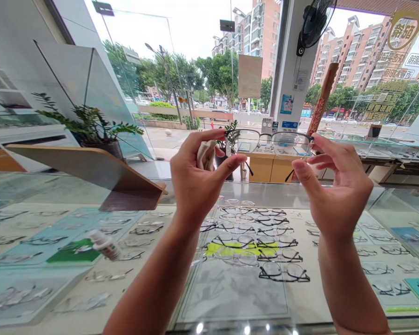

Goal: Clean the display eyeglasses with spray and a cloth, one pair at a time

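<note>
A pair of eyeglasses [266, 136] with a dark upper rim and clear lenses is held up level above the glass counter, its temples hanging down toward me. My left hand [192, 184] pinches it at the left hinge between thumb and forefinger. A crumpled pale cloth [206, 156] is tucked into the curled fingers of that same hand. At the other end, my right hand [340, 190] grips the right corner of the frame, its other fingers loosely bent. The street outside shows through the lenses.
Below lies a glass display counter [237, 298] with several rows of eyeglasses [282, 272]. A white bottle [104, 244] and a tilted wooden-backed board [87, 163] stand to the left, with a potted plant [97, 125] behind. A wall fan [314, 23] hangs at upper right.
</note>
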